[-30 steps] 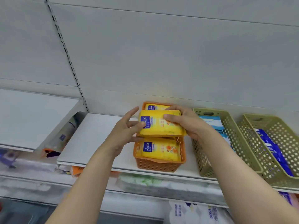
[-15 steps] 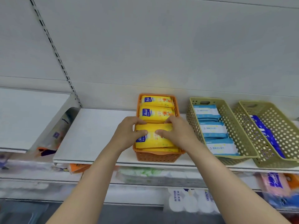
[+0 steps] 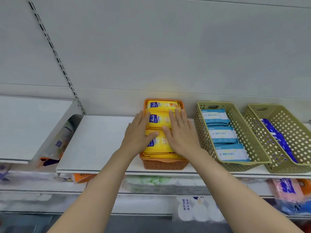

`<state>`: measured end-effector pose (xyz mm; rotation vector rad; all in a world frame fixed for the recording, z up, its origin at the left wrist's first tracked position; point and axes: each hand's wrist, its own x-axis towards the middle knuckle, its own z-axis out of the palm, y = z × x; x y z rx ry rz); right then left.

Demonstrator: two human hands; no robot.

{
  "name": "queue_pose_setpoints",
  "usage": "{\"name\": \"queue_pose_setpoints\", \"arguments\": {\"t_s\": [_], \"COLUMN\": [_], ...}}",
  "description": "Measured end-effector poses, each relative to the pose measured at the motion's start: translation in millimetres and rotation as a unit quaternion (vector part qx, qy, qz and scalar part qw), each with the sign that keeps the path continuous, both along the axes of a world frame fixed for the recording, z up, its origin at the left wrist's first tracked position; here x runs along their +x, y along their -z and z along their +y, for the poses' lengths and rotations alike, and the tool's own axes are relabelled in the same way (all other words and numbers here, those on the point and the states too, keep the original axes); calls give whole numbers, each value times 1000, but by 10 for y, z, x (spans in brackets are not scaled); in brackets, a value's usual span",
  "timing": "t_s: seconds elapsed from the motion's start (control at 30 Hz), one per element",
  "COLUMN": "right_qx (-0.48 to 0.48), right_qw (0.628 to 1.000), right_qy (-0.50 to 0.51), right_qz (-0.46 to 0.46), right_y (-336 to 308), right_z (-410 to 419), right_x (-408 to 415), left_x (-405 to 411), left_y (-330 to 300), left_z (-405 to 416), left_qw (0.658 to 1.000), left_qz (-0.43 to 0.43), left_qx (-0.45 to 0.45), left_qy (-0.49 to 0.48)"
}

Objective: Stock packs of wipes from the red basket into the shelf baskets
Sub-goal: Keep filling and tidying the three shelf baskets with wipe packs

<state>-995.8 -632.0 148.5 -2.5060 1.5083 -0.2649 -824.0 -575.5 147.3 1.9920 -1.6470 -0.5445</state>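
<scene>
— Where are the yellow packs of wipes (image 3: 160,121) right now?
— In the orange basket (image 3: 164,163) on the white shelf (image 3: 101,142), lying in a row from front to back.
— And the hands?
— Both lie flat on top of the packs. The left hand (image 3: 137,134) covers the left side of the row, its thumb on the front pack. The right hand (image 3: 180,132) covers the right side.
— What of the grip?
— Neither hand grips anything; the fingers are straight, pressing down.
— Anything beside it?
— Just to the right stands an olive basket (image 3: 247,148) with three light blue packs (image 3: 223,134), then a second olive basket (image 3: 289,130) holding dark blue packs (image 3: 276,138).
</scene>
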Motion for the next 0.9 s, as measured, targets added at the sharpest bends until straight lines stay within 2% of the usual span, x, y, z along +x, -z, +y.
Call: {"name": "queue_pose_setpoints", "arguments": {"t_s": [0.13,0.3,0.47,0.67,0.9], "right_qx": [29,46,51,24,41], "right_qw": [999,999,998,999,998], "right_qy": [-4,4,3,20,31], "right_qz": [32,-15,42,35,39], "right_y": [145,29,74,132,74], "right_z": [81,-121,-113,-83,-68], "right_x": [-63,16,87,81,95], "left_x": [12,46,41,84,44], "left_y": [171,38,54,177,161], "left_z": [41,-141,-197,-120,-155], "left_qw": [1000,998,984,985,983], "left_qz": [-5,-33,-114,-126,-142], "left_qx": [20,2,40,42,32], "left_qy": [20,45,128,111,112]}}
